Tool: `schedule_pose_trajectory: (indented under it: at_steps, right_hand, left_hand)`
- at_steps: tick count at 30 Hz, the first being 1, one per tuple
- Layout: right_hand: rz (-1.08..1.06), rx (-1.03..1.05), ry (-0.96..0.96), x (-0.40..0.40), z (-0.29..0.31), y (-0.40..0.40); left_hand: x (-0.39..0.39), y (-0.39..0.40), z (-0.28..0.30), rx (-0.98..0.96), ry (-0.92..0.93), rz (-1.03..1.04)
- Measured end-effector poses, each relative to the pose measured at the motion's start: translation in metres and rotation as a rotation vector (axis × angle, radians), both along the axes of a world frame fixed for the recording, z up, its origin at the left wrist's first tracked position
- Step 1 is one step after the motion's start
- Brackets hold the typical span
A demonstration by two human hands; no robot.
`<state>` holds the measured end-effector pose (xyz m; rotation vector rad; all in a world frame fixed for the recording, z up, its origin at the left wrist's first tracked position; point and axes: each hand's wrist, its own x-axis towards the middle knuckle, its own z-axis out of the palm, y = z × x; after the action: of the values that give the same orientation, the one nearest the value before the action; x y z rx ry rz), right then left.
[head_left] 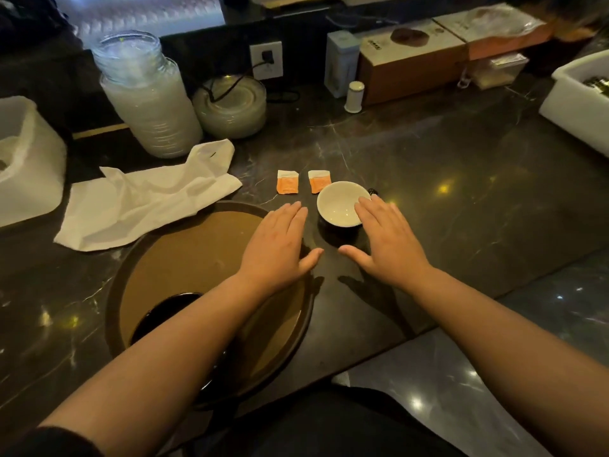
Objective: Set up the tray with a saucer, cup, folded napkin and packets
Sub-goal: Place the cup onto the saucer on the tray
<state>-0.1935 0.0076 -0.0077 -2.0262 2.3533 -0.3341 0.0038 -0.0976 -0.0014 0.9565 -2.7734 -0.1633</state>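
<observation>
The round brown tray [184,258] holds only the dark saucer [164,311]; the white-lined cup [341,203], two orange packets [287,182] and the unfolded white napkin [141,199] lie off it on the tabletop [461,192], so most steps remain. Left hand [276,245] and right hand [389,245] hover flat, fingers spread, grasping nothing

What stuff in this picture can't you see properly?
In the head view:
- Dark saucer on the tray: mostly hidden under the left forearm.
- Cup: its outside and near rim are covered by the right hand.
- Packets: print too small to read.
- White bin: cut off by the right edge.
- Whether the left hand touches the counter: cannot tell.
</observation>
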Motion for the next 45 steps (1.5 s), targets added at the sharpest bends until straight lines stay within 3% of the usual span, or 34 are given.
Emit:
schedule_pose_trajectory:
  at_steps: [12, 30, 38, 45]
  right_hand:
    - [0.121, 0.093, -0.161, -0.077, -0.021, -0.039]
    - [0.186, 0.119, -0.495, -0.09, -0.024, -0.064]
    - [0.231, 0.051, -0.495, -0.052, 0.004, -0.051]
    - [0.322, 0.027, -0.484, 0.029, 0.032, -0.039]
  left_hand:
    - [-0.062, -0.027, -0.017, 0.23, 0.083, 0.081]
    - [-0.064, -0.033, -0.029, 0.582, 0.206, 0.163]
    - [-0.021, -0.018, -0.008, 0.521, 0.273, 0.16]
    - [0.064, 0.011, 0.023, 0.459, 0.302, 0.193]
